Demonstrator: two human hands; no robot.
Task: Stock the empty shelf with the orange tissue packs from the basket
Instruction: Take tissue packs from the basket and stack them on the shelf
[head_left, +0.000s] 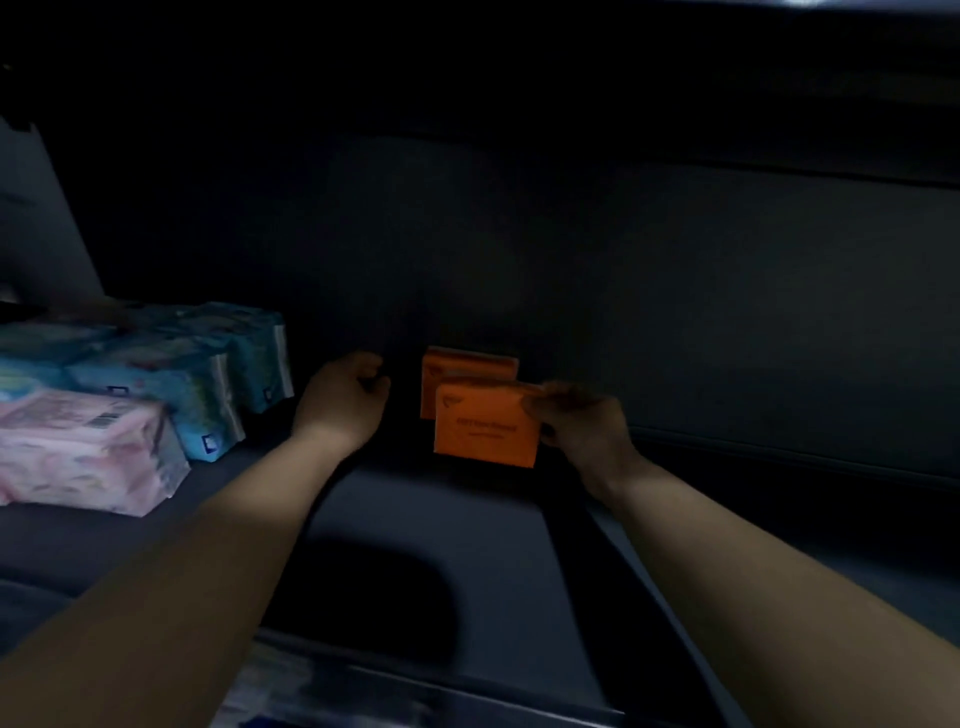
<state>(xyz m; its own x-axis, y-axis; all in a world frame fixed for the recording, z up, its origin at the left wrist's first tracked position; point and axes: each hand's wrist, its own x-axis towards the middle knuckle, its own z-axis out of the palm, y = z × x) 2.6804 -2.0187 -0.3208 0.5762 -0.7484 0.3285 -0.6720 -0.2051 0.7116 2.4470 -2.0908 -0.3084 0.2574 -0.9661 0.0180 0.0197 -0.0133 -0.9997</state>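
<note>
Two orange tissue packs stand upright deep on the dark shelf (467, 545). The front orange pack (483, 428) is pinched at its right edge by my right hand (582, 423). Right behind it, partly covered, stands the rear orange pack (467, 366) near the back wall. My left hand (345, 397) hovers just left of the packs with its fingers curled in and nothing in them. The basket is out of view.
Blue tissue packs (208, 374) and a pink pack (88, 452) fill the left end of the shelf. The shelf's front edge (441, 680) runs along the bottom. A dark back wall (675, 286) closes the shelf, and a shelf above sits overhead.
</note>
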